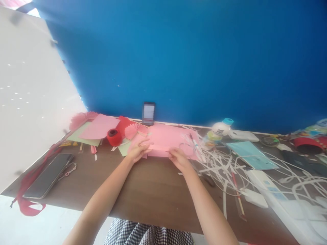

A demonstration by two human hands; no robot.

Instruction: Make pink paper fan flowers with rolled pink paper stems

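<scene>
A narrow folded strip of pink paper (159, 148) stretches between my two hands, over larger pink sheets (168, 134) lying on the desk. My left hand (139, 150) pinches the strip's left end. At the right end, the fingers of my right hand (177, 158) close on it. Scissors with pale pink handles (186, 148) rest on the sheets beyond my right hand. Left of my hands are a pleated pink paper fan (135, 131), a red tape roll (114, 137), and loose pink (99, 126) and green sheets (84, 136).
A phone (48, 175) and a red ribbon (25, 185) lie at the left. Tangled white paper strips (219, 166), a bottle (217, 132), a light-blue packet (251, 154) and a power strip (268, 185) with cables crowd the right. A blue wall (178, 68) rises behind the desk (150, 190).
</scene>
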